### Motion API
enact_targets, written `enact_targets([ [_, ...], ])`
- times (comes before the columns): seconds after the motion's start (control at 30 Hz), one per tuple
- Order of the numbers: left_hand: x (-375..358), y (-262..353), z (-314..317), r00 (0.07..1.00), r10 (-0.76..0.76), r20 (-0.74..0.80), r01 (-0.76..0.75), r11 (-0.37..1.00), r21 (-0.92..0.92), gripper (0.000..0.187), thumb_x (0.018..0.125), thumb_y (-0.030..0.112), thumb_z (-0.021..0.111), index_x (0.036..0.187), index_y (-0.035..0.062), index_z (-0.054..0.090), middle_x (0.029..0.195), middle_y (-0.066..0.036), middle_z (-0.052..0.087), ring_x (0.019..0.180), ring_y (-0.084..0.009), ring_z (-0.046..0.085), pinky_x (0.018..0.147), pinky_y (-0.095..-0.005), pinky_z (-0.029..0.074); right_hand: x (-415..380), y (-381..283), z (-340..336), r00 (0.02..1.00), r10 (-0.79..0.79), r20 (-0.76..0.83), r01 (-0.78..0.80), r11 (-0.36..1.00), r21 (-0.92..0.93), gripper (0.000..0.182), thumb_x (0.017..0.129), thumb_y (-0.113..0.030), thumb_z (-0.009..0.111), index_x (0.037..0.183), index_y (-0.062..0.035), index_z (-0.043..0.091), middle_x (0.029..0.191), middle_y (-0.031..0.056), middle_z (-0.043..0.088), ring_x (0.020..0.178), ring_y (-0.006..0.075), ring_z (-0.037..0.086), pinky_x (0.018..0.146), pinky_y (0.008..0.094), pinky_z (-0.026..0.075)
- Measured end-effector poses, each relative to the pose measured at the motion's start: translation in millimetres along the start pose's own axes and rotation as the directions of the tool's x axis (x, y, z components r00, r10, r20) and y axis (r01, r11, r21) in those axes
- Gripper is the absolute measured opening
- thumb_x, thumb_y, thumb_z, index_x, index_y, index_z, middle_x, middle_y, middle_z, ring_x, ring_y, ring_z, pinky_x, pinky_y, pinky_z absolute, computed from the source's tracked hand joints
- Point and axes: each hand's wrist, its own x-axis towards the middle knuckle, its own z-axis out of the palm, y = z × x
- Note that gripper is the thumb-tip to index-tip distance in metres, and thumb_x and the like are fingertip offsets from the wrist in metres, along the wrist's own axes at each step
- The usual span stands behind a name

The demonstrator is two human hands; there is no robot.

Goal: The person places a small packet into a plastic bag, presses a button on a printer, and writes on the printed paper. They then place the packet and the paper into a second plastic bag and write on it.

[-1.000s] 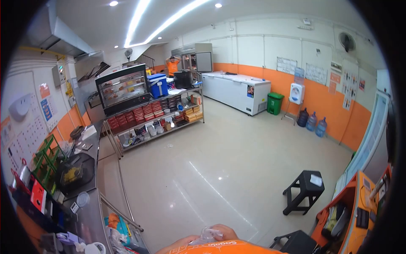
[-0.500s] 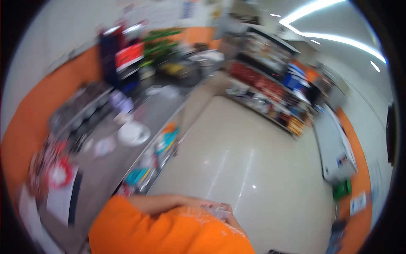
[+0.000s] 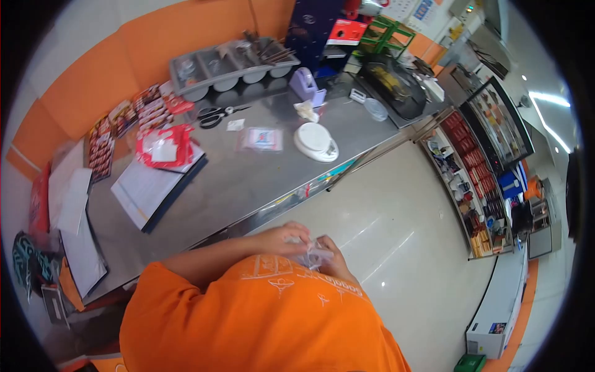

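Observation:
Close against the orange shirt, my left hand (image 3: 286, 239) has its fingers bent around the edge of a clear plastic bag (image 3: 315, 255). On the bag's other side, my right hand (image 3: 334, 257) grips it with curled fingers. What the bag contains is too small to make out. Both hands are near the front edge of the metal counter (image 3: 248, 186). On the counter lie a white round scale (image 3: 315, 141), a small clear packet with a printed label (image 3: 260, 139), black-handled scissors (image 3: 214, 116) and a red plastic packet (image 3: 164, 147) on papers (image 3: 139, 192).
A grey utensil bin (image 3: 226, 67) and a purple tape dispenser (image 3: 307, 87) stand along the counter's back. A stocked shelf (image 3: 471, 173) and a white freezer (image 3: 499, 304) are at the right, across the tiled floor (image 3: 396, 248).
The view has swung left and sharpened, so the counter fills more of it. Both hands appear higher in the view, with the plastic bag still between them.

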Motion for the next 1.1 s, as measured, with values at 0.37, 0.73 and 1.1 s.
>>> enact_targets([
  [0.37, -126, 28, -105, 0.875, 0.315, -0.367, 0.146, 0.552, 0.821, 0.012, 0.073, 0.025, 0.065, 0.082, 0.0183, 0.067, 0.116, -0.004, 0.050, 0.126, -0.0335, 0.029, 0.103, -0.0533, 0.010, 138, -25, 153, 0.715, -0.620, 0.324, 0.497, 0.125, -0.859, 0.015, 0.073, -0.014, 0.054, 0.083, -0.0024, 0.052, 0.088, 0.0154, 0.051, 0.079, 0.0347, 0.051, 0.065, 0.0434, 0.039],
  [0.73, -91, -7, -114, 0.910, 0.146, -0.389, -0.064, 0.974, 0.215, 0.014, 0.082, 0.012, 0.056, 0.089, 0.0009, 0.054, 0.107, -0.015, 0.046, 0.103, -0.0273, 0.046, 0.092, -0.0383, 0.035, 139, 12, 145, 0.724, -0.631, 0.280, 0.593, 0.362, -0.719, 0.040, 0.059, 0.000, 0.065, 0.098, -0.0036, 0.057, 0.113, 0.0154, 0.042, 0.104, 0.0324, 0.043, 0.088, 0.0396, 0.036],
  [1.1, -134, -21, -124, 0.929, 0.076, -0.362, 0.188, 0.746, 0.639, 0.077, 0.057, 0.032, 0.079, 0.117, 0.0030, 0.040, 0.108, -0.016, 0.049, 0.101, -0.0349, 0.047, 0.090, -0.0452, 0.034, 143, 25, 142, 0.674, -0.715, 0.188, 0.580, 0.354, -0.734, 0.038, 0.066, -0.006, 0.064, 0.103, -0.0139, 0.059, 0.102, 0.0092, 0.048, 0.091, 0.0283, 0.046, 0.079, 0.0350, 0.038],
])
